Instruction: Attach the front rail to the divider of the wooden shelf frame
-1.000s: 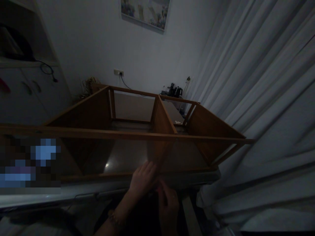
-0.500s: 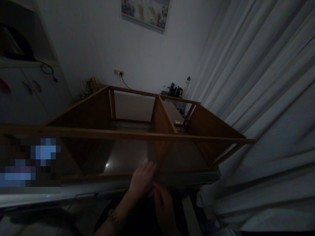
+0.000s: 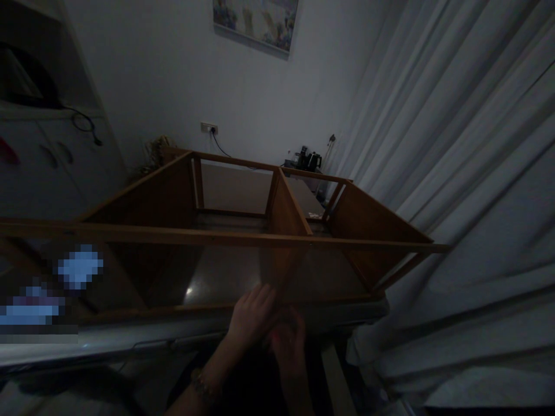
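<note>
A brown wooden shelf unit (image 3: 243, 238) lies on its side, with upright panels dividing it into bays. At its near lower rail, beside the middle panel (image 3: 288, 260), my left hand (image 3: 252, 312) is closed on the frame; its fingertips are hidden. Just right of it and slightly lower is my right hand (image 3: 288, 341), fingers curled in towards the rail and the left hand. Something small may be between those fingers, but the dark hides it. A beaded bracelet (image 3: 203, 386) circles my left wrist.
The shelf rests on a pale table (image 3: 108, 341). Long white curtains (image 3: 468, 231) hang close on the right. White cabinets (image 3: 47, 162) stand at left. A dark kettle (image 3: 313, 160) is behind the shelf near the wall. A blurred-out patch covers the lower left.
My right hand has moved up a little and turned, its fingers now raised and curled near the rail. The left hand and the shelf stay in place.
</note>
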Tool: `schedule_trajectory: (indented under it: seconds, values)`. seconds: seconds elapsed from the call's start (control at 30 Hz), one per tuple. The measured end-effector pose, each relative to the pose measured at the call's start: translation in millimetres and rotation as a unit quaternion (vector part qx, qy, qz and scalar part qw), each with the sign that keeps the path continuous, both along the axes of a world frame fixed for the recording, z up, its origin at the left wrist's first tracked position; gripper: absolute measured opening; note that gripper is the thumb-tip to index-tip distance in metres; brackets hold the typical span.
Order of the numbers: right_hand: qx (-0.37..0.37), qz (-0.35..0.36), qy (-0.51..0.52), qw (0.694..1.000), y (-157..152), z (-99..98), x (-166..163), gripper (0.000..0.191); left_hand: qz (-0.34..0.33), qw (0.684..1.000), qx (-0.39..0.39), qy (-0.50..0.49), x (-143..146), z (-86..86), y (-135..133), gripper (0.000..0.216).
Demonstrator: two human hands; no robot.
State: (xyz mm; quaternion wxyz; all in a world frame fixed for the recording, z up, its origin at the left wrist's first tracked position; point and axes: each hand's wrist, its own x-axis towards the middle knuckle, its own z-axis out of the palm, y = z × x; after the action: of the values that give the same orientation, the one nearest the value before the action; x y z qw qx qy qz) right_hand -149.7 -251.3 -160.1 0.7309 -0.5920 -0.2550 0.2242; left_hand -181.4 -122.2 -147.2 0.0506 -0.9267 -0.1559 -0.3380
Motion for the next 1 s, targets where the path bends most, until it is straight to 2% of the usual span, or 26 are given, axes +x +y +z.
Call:
schedule_trajectory:
  seconds: [0.1,0.23,0.37,0.47,0.57,0.67,0.8,1.0]
  values:
    - [0.001,-0.011,0.007,1.000,2,-5.1,-2,0.047,-0.006,1.000,0.009,-0.016,0,-2.4,1,0.029]
    - [-0.035,-0.040,-0.022,0.998,2,-10.2,-5,0.037,0.000,1.000,0.005,-0.016,0,-6.3,1,0.029]
    - [-0.065,-0.035,-0.054,0.996,0,-11.1,-5,0.030,0.004,1.000,-0.007,-0.002,1,-6.0,0,0.031]
    - [-0.087,-0.070,-0.119,0.987,-3,-14.6,-2,0.027,-0.003,1.000,-0.010,-0.006,1,-4.1,0,0.032]
    - [-0.107,-0.125,-0.200,0.966,-6,-20.6,2,0.025,-0.004,1.000,0.002,-0.016,1,-3.5,0,0.032]
    - [-0.111,-0.147,-0.268,0.946,-8,-24.3,6,0.023,0.004,1.000,-0.003,-0.011,2,-4.3,0,0.031]
    - [-0.096,-0.136,-0.337,0.927,-10,-23.6,10,0.021,0.003,1.000,-0.014,-0.001,2,-4.2,0,0.031]
    - [-0.087,-0.100,-0.385,0.913,-21,-25.2,22,0.027,0.005,1.000,0.004,-0.013,0,-2.7,0,0.031]
